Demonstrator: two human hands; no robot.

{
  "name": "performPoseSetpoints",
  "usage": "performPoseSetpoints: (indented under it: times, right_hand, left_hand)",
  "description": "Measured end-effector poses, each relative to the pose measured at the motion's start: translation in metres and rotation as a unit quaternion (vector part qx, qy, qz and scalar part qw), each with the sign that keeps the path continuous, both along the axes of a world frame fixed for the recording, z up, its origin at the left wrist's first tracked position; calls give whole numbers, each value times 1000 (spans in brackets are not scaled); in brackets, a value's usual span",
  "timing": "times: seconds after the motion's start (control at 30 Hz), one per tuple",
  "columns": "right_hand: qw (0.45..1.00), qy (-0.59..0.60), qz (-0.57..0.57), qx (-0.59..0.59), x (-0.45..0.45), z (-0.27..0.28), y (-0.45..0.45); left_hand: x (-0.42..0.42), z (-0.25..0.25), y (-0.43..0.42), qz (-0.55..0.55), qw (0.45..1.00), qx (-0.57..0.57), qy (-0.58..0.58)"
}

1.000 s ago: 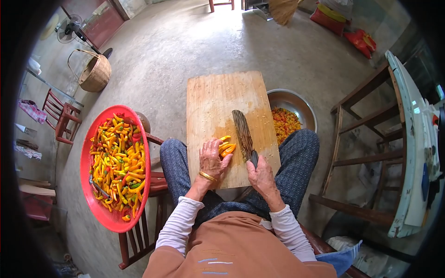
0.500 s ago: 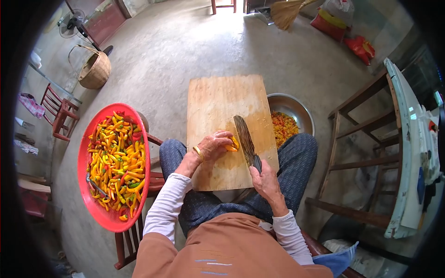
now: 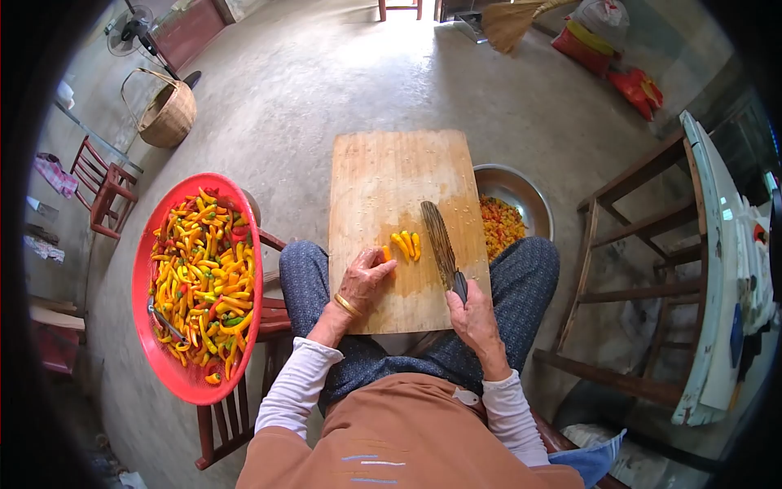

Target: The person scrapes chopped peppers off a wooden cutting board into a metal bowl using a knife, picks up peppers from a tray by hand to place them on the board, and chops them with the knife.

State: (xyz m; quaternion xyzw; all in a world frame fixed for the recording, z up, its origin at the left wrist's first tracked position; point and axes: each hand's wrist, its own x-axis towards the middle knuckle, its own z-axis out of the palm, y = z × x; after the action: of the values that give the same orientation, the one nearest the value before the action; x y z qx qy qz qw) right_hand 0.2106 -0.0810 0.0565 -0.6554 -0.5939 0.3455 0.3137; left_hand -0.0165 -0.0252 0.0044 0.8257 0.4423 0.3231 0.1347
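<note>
A wooden cutting board (image 3: 399,175) lies across my lap, wet in patches and dotted with pale seeds. In my right hand (image 3: 475,320) is the dark handle of a knife (image 3: 441,241), its blade resting over the board's right half and pointing away from me. Several yellow-orange chili peppers (image 3: 405,244) lie side by side, left of the blade. My left hand (image 3: 364,283), with a bracelet at the wrist, is on the board's left side, its fingertips closed on an orange chili pepper (image 3: 386,253).
At my left, a red basin (image 3: 140,314) full of yellow, orange, red and green chilies rests on a chair. A metal bowl (image 3: 533,200) of chopped peppers stands right of the board. A wicker basket (image 3: 167,118) is farther off left; a wooden frame (image 3: 635,297) stands right.
My left hand has drawn back toward me and left, uncovering peppers on the board that it was gripping. The knife has shifted slightly right, still in my right hand.
</note>
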Motion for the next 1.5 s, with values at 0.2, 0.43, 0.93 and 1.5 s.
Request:
performPoseSetpoints:
  times: [0.2,0.43,0.93,1.5]
  right_hand:
    - [999,7,42,-21,-13,23,-11]
    - [998,0,62,-12,-28,18,-22]
    - [994,-28,96,-33,-46,16,-31]
    - [993,-31,108,-42,-62,5,-7]
  left_hand:
    - [11,-8,-4,115,988,-19,-98]
    - [14,-8,6,231,956,-144,-114]
    - [12,-10,19,304,895,-249,-210]
    - [10,-13,20,287,908,-240,-189]
